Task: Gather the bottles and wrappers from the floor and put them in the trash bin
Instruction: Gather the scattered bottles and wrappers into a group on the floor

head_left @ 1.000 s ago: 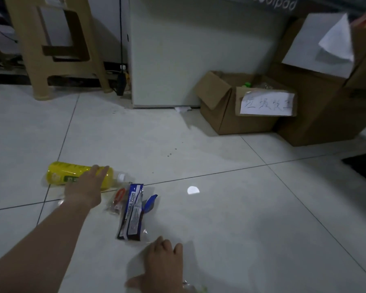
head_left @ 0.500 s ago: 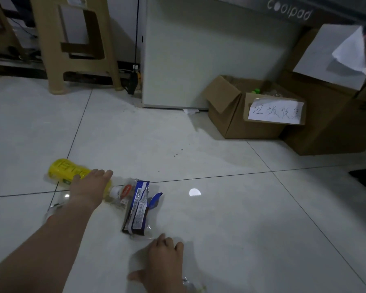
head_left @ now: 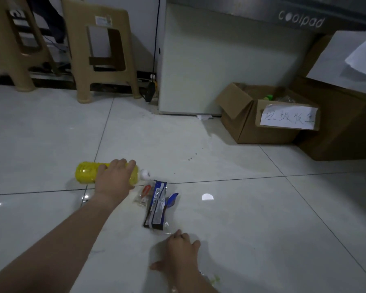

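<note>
The yellow bottle (head_left: 86, 172) lies on its side on the tiled floor (head_left: 251, 218), its white cap (head_left: 145, 174) pointing right toward the wrappers. In the head view the left hand (head_left: 114, 179) now covers the cap-end half of it, fingers curled over the far side in a grip. A second ago only the fingertips reached the bottle, so the grasp has just closed. I cannot tell whether the bottle has left the floor yet.

Just beside the cap lie a clear wrapper with red print (head_left: 145, 193) and a dark blue wrapper (head_left: 156, 205), both untouched. The right hand (head_left: 182, 252) has hardly shifted. It rests near the blue wrapper's near end with bent fingers, and whether it holds anything I cannot tell.

The labelled cardboard box (head_left: 245, 132) serving as the trash bin stands well apart, to the right. The bottle looks ready to be lifted and carried there, and the wrappers remain to be picked up.
</note>
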